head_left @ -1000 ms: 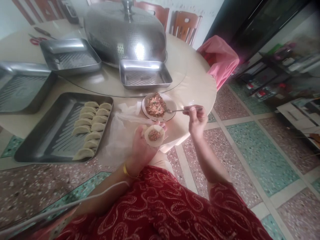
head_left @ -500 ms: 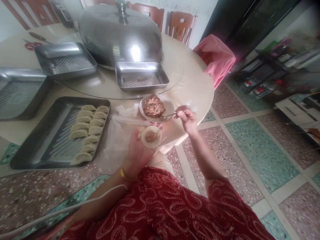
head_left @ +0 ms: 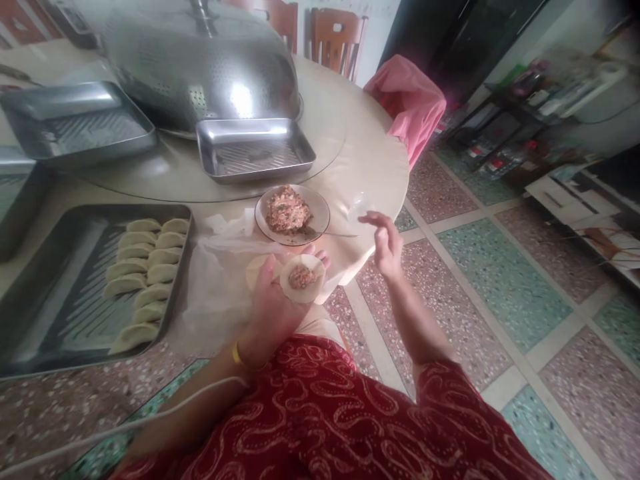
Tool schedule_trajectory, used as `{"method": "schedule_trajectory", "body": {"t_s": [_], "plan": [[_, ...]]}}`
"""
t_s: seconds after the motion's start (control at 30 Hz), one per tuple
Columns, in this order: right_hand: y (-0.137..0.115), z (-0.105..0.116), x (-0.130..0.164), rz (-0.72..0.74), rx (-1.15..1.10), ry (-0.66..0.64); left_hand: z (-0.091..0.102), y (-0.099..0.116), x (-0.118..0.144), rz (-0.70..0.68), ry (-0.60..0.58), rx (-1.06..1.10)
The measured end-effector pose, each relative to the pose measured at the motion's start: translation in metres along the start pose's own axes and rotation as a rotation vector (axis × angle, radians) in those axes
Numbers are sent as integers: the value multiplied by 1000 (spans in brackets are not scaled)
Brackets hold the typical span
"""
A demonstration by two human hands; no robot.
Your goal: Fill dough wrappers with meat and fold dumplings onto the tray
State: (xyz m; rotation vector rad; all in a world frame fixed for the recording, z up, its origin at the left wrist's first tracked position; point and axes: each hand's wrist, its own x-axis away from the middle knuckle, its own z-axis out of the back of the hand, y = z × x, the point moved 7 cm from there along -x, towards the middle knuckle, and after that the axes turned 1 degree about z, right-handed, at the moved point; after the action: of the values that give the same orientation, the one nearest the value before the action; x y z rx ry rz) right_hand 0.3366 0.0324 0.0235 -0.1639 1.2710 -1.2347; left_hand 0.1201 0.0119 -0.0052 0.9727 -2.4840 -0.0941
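On the palm and fingers of my left hand (head_left: pixel 277 310) lies a round dumpling wrapper (head_left: pixel 320 280), flat and unfolded, with a lump of meat filling (head_left: pixel 302 276) at its middle. My right hand (head_left: pixel 387 243) is apart from everything, its fingers loosely stretched to the left above the table edge. Just left of it, a spoon (head_left: pixel 340 235) rests in the bowl (head_left: pixel 323 200), its handle jutting over the rim. Minced filling (head_left: pixel 287 210) is heaped in that bowl. Beyond my right fingertips is a small clear dish (head_left: pixel 358 202), blurred. More wrapper (head_left: pixel 255 270) shows behind my left thumb.
At left, a large metal tray (head_left: pixel 75 280) bears two rows of folded dumplings (head_left: pixel 134 250). A smaller tray (head_left: pixel 257 170), another tray (head_left: pixel 100 143) and a big perforated steel dome (head_left: pixel 210 73) stand farther back. Crumpled plastic sheeting (head_left: pixel 210 273) covers the near table edge.
My right hand has let go of the spoon and moved slightly right, fingers spreading. The spoon stays in the bowl. My left hand still holds the filled wrapper. The view has shifted right.
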Motion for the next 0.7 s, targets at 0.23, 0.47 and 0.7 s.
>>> {"method": "schedule_trajectory", "body": {"t_s": [0.23, 0.47, 0.7], "plan": [[40, 7, -49, 71, 697, -211, -21, -9, 2, 76, 10, -24], [54, -9, -53, 97, 696, -393, -20, -9, -3, 85, -6, 5], [37, 31, -53, 159, 715, -91, -22, -9, -5, 98, -58, 32]]}}
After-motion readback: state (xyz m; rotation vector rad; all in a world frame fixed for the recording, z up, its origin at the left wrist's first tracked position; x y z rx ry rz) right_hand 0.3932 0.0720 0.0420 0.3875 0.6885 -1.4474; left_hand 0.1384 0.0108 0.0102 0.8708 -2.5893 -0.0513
